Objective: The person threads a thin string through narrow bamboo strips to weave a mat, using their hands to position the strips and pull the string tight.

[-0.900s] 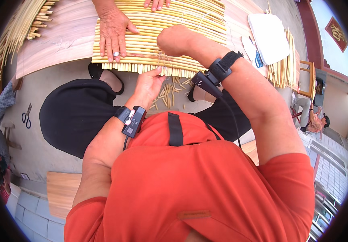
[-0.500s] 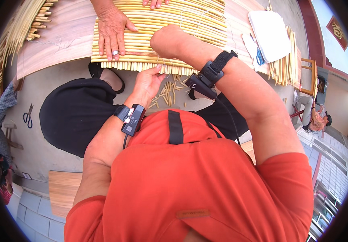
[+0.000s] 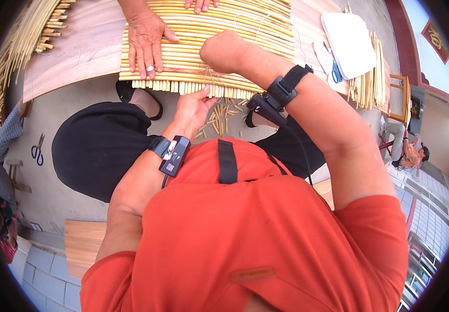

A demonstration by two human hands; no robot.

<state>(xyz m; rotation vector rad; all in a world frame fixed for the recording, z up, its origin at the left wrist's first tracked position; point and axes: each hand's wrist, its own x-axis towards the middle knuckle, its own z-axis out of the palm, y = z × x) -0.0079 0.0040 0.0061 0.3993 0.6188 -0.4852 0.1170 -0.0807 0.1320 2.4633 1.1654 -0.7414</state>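
Observation:
A mat of yellow stalks (image 3: 183, 52) lies side by side across the table, its near edge jutting over the front. At that edge my left hand (image 3: 192, 110) pinches the stalk ends between thumb and fingers. My right hand (image 3: 223, 52) is curled closed just above the mat, its fingertips mostly hidden from view. A thin pale thread (image 3: 210, 74) runs from under it down to the edge by my left thumb. Another person's hand (image 3: 145, 44), wearing a ring, presses flat on the mat's left part. More fingers (image 3: 201, 5) of a hand rest at the far edge.
Bundled stalks lie at the far left (image 3: 32, 31) and right (image 3: 366, 78). Blue-handled scissors (image 3: 335, 67) sit beside a white tray (image 3: 348, 44). Dark scissors (image 3: 37, 150) and cut stalk pieces (image 3: 218, 120) lie on the floor. A wooden chair (image 3: 399, 99) stands at right.
My right hand has moved slightly to the right, and the thread below it shows more clearly. My left hand stays at the mat's edge; the other person's hand keeps its place.

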